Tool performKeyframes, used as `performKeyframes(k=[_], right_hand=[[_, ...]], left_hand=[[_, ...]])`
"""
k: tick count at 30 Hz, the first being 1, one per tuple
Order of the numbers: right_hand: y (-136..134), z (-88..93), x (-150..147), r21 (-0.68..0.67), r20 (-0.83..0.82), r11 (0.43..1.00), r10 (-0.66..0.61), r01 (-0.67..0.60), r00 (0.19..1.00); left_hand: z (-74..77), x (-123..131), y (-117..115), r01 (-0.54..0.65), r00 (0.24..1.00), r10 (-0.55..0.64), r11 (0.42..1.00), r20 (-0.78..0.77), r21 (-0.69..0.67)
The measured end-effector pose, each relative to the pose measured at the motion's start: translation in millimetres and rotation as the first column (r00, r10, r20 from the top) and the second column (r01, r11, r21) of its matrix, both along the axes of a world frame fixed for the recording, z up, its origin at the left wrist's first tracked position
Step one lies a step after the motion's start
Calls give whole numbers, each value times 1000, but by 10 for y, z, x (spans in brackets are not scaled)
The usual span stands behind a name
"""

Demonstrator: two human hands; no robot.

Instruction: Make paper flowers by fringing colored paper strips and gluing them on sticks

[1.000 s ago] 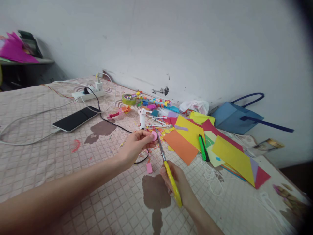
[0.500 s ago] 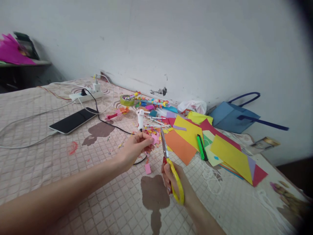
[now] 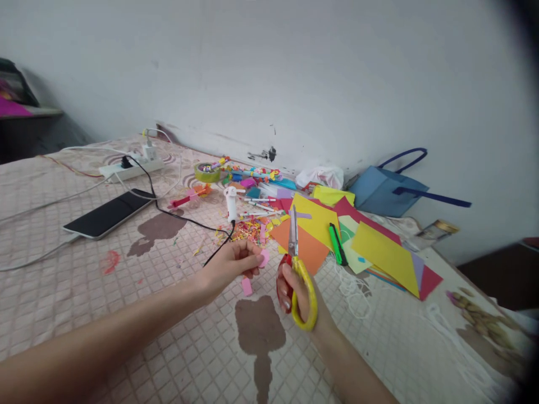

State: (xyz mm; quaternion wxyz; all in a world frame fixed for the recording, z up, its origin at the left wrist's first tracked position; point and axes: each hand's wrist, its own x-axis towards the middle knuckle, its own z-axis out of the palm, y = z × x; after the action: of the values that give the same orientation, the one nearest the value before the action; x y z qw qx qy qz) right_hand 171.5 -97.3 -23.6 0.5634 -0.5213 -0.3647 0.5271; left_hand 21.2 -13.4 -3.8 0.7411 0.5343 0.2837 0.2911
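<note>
Between thumb and fingers, my left hand (image 3: 239, 259) pinches a small piece of pink paper (image 3: 265, 258). My right hand (image 3: 304, 292) grips scissors (image 3: 293, 238) with one yellow and one red handle loop, blades pointing up and away from me. The blades look nearly closed and stand apart from the pink paper. Another pink paper scrap (image 3: 246, 287) lies on the tablecloth just below my left hand. Beyond my hands, a white glue gun (image 3: 231, 205) stands amid a pile of coloured paper clippings (image 3: 248, 231).
Coloured paper sheets (image 3: 381, 252), a green utility knife (image 3: 337, 244) and white string (image 3: 352, 289) lie to the right. A blue bag (image 3: 381, 191) leans by the wall. Leftward are a phone (image 3: 108, 214), a power strip (image 3: 130, 168) and cables; tape (image 3: 207, 172) sits behind.
My view has shifted a little to the right. The pink piece in my left hand has turned and sits lower. The scissors have swung more upright, with their blades closer together.
</note>
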Motion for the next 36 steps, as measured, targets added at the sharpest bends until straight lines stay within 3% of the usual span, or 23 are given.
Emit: performKeyframes(k=[5, 9, 16, 23, 27, 36], right_hand=[[38, -45, 43, 75, -43, 996, -52, 55, 998], [32, -21, 40, 108, -34, 992, -67, 71, 997], [9, 64, 11, 84, 27, 995, -54, 51, 998], [-1, 19, 36, 40, 184, 999, -25, 18, 983], [13, -24, 50, 8, 227, 1000, -13, 12, 974], [23, -3, 26, 39, 198, 994, -105, 99, 974]], left_hand=[[-4, -1, -13, 55, 998, -54, 997, -31, 55], [8, 3, -37, 167, 982, -154, 980, -113, 110], [3, 13, -66, 227, 965, -197, 957, -173, 180], [-57, 8, -59, 271, 955, -223, 923, -194, 274], [-86, 4, -38, 280, 951, -218, 909, -219, 309], [-35, 13, -7, 188, 972, -154, 964, -179, 190]])
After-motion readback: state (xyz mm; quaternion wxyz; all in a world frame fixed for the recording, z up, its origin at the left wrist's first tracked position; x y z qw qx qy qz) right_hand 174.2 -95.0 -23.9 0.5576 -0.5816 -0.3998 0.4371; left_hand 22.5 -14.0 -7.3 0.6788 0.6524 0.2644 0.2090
